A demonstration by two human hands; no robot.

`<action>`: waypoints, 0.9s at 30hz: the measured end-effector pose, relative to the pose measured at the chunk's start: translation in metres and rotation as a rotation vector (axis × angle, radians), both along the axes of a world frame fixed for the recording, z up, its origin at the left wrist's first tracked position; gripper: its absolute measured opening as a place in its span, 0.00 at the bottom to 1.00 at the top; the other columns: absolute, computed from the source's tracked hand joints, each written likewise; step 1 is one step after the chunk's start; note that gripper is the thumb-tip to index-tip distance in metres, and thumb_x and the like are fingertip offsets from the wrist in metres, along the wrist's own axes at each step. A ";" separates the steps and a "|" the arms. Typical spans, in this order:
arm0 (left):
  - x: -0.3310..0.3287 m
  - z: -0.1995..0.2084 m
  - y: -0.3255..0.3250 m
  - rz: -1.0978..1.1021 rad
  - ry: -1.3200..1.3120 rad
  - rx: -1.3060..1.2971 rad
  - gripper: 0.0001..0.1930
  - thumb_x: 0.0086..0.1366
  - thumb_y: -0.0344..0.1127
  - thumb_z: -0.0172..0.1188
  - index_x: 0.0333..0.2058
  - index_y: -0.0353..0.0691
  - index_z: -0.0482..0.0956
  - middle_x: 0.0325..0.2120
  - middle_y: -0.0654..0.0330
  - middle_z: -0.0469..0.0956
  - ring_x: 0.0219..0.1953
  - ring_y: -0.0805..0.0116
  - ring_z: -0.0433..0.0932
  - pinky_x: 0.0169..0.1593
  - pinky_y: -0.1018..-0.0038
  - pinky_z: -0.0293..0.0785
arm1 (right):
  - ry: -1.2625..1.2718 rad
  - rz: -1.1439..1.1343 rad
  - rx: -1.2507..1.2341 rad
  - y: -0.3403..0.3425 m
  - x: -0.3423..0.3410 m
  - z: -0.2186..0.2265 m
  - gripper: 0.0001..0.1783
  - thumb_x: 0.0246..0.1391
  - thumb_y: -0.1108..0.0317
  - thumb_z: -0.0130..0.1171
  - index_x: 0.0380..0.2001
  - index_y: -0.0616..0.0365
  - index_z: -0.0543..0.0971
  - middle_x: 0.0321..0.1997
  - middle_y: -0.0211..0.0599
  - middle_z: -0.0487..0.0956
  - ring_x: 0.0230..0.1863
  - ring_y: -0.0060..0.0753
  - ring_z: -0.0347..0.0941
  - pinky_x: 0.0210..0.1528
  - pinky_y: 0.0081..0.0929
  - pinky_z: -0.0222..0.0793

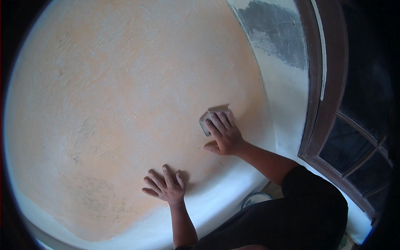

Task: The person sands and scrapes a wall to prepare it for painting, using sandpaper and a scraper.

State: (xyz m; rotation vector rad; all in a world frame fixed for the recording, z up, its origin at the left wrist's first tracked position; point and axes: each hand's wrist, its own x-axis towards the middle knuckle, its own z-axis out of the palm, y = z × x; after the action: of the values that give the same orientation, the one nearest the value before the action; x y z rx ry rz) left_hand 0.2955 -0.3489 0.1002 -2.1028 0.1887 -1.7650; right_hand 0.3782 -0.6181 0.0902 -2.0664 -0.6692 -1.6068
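A peach-orange plastered wall (116,91) with pale scuffed patches fills most of the view. My right hand (223,133) presses a small grey sanding block (205,122) flat against the wall, fingers spread over the block's top. My left hand (164,186) lies flat on the wall lower down, fingers apart, holding nothing. The two hands are about a hand's length apart.
A white band (216,200) runs along the wall's lower edge. To the right, a white wall return has a dark grey bare patch (277,33). A dark brown wooden window frame (329,83) with dark panes stands at the far right. A round white container (255,199) shows below.
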 end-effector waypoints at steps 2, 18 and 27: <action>-0.001 0.000 0.001 -0.020 -0.016 0.019 0.29 0.67 0.57 0.43 0.61 0.49 0.63 0.64 0.44 0.54 0.69 0.46 0.44 0.67 0.46 0.28 | 0.111 -0.030 -0.022 -0.023 0.004 0.052 0.43 0.53 0.41 0.50 0.62 0.63 0.58 0.69 0.57 0.52 0.71 0.61 0.40 0.67 0.63 0.30; 0.001 -0.004 0.007 -0.012 0.007 -0.014 0.28 0.66 0.58 0.42 0.61 0.53 0.64 0.64 0.45 0.55 0.68 0.44 0.45 0.65 0.41 0.30 | 0.112 -0.121 0.448 -0.045 0.028 -0.059 0.45 0.52 0.49 0.51 0.63 0.71 0.50 0.68 0.65 0.48 0.69 0.70 0.40 0.66 0.64 0.31; 0.004 -0.008 0.012 0.004 -0.033 -0.021 0.28 0.66 0.58 0.43 0.60 0.52 0.66 0.64 0.45 0.55 0.68 0.46 0.45 0.66 0.43 0.31 | 0.056 -0.138 0.387 -0.086 0.058 0.126 0.41 0.58 0.54 0.50 0.66 0.64 0.47 0.71 0.60 0.42 0.72 0.58 0.34 0.68 0.56 0.31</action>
State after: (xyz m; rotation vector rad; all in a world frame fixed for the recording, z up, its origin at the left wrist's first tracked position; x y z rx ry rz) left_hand 0.2997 -0.3364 0.0924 -2.0854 0.1578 -1.8053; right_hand 0.4366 -0.7041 0.2158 -1.8920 -0.1776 -1.5968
